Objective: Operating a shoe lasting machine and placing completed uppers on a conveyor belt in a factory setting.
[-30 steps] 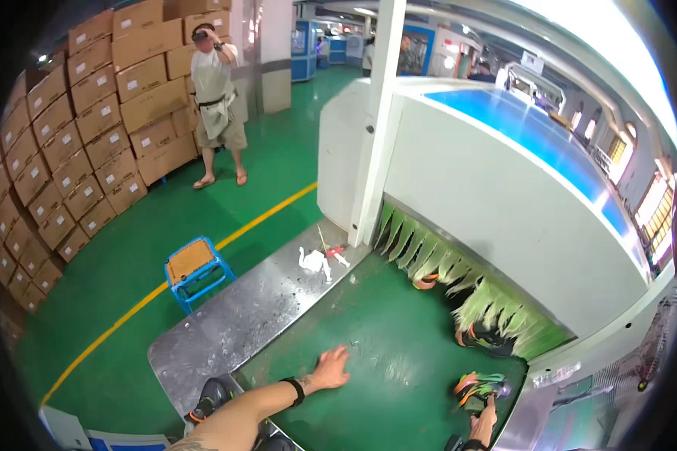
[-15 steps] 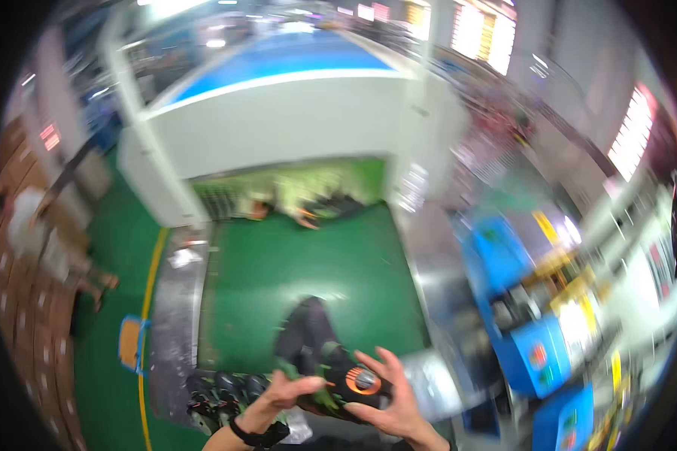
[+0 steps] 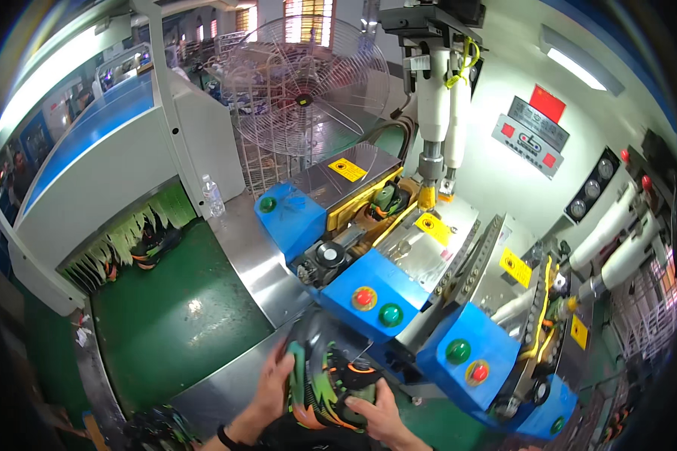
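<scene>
Both hands had hold of a black sports shoe [image 3: 327, 395] with green and orange markings; whether a second was pressed against it could not be told. The left hand [image 3: 269, 387] was partly curled along its left side, while the right hand [image 3: 384, 413] gripped the other side with the thumb over the upper — most of the fingers were hidden. The shoe was up off any surface, just beyond the near right corner of the green conveyor belt [image 3: 188, 323]. At the belt's far edge, dark shoes [image 3: 156, 244] lay against the fringed curtain [image 3: 105, 252] of the tunnel housing. A clear plastic bottle [image 3: 213, 197] stood on the metal ledge along the belt's right edge, near its far corner. To the right was a pressing machine [image 3: 376, 295] with blue control boxes — another shoe [image 3: 387, 201] sat in its rear station. More dark shoes [image 3: 162, 430] showed below the belt's near edge, partly cut off.
</scene>
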### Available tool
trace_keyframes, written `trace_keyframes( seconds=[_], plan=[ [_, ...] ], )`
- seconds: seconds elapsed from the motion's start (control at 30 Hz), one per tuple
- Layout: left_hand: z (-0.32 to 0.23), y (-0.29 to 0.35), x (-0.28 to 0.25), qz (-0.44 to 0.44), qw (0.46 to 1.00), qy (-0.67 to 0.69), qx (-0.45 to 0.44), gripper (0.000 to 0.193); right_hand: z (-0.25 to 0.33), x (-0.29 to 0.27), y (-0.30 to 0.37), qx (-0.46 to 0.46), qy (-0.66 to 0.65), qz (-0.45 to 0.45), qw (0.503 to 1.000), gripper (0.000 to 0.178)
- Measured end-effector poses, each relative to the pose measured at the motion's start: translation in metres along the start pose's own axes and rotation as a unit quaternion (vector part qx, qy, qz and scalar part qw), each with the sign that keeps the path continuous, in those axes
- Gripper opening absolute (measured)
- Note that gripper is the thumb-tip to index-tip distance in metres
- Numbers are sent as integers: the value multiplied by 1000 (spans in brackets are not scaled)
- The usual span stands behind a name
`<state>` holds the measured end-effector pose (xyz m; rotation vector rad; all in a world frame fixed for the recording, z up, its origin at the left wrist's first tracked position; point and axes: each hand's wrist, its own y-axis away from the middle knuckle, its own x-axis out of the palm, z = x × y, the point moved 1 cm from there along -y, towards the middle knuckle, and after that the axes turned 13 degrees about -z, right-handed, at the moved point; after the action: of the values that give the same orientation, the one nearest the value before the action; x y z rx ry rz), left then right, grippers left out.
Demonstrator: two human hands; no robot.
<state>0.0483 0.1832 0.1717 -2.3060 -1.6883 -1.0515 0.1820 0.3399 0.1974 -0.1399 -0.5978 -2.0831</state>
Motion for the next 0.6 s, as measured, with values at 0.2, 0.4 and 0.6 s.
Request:
trace_keyframes(
  seconds=[0.2, 0.4, 0.6],
  plan=[
    [-34, -262, 145, 127, 942, -275, 142, 91, 46, -31, -35, -168, 48, -200, 964, 59],
    [47, -477, 278, 193, 701, -631, 271, 50, 97, -18, -81, -153, 185, -277, 930, 79],
    [-3, -509, 298, 257, 864, -427, -67, 31, 116, 2, -116, -68, 104, -364, 923, 66]
  ],
)
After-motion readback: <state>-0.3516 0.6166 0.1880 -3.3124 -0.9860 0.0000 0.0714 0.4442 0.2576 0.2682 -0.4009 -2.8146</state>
